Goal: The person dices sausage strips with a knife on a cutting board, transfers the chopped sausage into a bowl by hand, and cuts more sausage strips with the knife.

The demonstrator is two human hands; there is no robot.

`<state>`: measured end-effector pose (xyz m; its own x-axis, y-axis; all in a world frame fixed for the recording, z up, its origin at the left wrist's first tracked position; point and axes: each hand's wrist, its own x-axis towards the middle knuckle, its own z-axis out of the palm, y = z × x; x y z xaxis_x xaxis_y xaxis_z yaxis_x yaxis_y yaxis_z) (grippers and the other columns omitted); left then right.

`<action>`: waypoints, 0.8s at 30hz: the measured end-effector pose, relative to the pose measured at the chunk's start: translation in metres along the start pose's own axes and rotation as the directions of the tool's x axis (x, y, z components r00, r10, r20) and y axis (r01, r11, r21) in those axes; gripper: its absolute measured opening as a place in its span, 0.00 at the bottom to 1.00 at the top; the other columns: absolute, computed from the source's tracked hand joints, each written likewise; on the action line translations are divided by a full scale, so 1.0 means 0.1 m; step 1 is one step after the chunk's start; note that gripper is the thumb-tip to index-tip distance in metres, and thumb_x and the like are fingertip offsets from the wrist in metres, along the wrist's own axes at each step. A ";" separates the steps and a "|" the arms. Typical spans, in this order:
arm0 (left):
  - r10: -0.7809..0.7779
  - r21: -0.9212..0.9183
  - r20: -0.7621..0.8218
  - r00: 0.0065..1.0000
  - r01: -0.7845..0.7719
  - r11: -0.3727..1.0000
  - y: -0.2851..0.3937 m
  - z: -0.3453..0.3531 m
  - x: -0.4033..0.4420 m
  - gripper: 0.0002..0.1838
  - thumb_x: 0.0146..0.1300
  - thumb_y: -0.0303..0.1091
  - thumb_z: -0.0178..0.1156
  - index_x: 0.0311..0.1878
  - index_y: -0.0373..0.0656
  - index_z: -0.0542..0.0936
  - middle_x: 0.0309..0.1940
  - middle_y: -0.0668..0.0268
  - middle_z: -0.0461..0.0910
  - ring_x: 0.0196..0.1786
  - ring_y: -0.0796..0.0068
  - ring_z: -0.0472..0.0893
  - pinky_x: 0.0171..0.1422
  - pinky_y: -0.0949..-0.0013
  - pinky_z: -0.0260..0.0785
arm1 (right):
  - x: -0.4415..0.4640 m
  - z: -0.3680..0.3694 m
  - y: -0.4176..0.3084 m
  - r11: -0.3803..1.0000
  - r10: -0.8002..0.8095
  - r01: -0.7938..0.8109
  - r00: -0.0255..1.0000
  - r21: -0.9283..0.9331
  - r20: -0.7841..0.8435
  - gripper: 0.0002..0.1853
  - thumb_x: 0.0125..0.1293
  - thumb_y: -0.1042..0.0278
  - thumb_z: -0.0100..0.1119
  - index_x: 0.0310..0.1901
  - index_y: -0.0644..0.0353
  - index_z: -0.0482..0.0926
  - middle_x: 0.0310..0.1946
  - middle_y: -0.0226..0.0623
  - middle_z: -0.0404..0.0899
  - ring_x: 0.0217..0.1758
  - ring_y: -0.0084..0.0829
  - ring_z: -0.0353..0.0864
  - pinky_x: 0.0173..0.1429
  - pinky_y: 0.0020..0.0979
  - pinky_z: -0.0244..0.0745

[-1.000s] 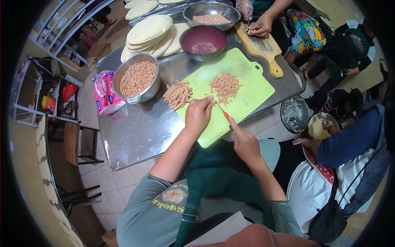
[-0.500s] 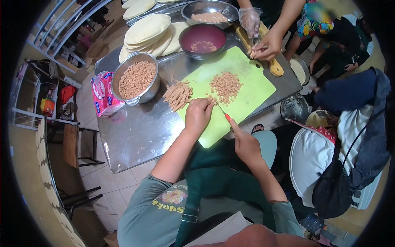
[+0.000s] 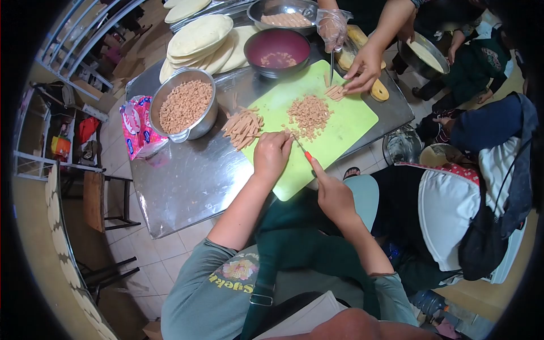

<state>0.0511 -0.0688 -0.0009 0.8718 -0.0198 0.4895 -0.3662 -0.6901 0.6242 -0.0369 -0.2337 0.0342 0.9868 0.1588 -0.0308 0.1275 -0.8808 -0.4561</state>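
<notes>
My right hand [image 3: 334, 197] grips a small knife [image 3: 306, 154] with a red-orange handle, its blade at the near-left part of the green cutting board [image 3: 351, 116]. Close by the blade, my left hand [image 3: 271, 153] is closed, fingertips pressing pinkish-brown sausage strips against the board; the fingers mostly hide them. Just beyond lies a heap of small diced sausage pieces [image 3: 309, 115]. To the left, a pile of uncut sausage strips [image 3: 242, 128] lies partly on the board and partly on the metal table.
Across the board, a co-worker's gloved hand [image 3: 332, 29] holds a knife and their bare hand [image 3: 365, 71] touches strips. A pot of diced pieces [image 3: 186, 107], a purple-lined bowl [image 3: 277, 48], flatbreads [image 3: 199, 37] and a pink packet [image 3: 137, 127] stand on the metal table [image 3: 187, 190].
The co-worker's hands have come down to the board's far corner, where several strips now lie. My hands stay almost in place, knife still at the strips. At right, people and a bowl have shifted.
</notes>
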 end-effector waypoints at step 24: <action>-0.004 -0.006 0.011 1.000 0.004 1.000 0.00 -0.08 -0.05 0.05 0.52 0.26 0.63 0.32 0.37 0.83 0.32 0.57 0.82 0.36 0.58 0.78 0.44 0.62 0.71 | 0.13 -0.01 0.06 0.981 -0.190 0.195 0.972 0.021 -0.138 0.26 0.62 0.72 0.47 0.64 0.45 0.66 0.18 0.49 0.74 0.22 0.49 0.76 0.29 0.47 0.70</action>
<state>0.0442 -0.0626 0.0013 0.8767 -0.0252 0.4804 -0.3646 -0.6861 0.6295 -0.0230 -0.2374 0.0321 0.9486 0.2606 0.1795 0.3155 -0.8235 -0.4715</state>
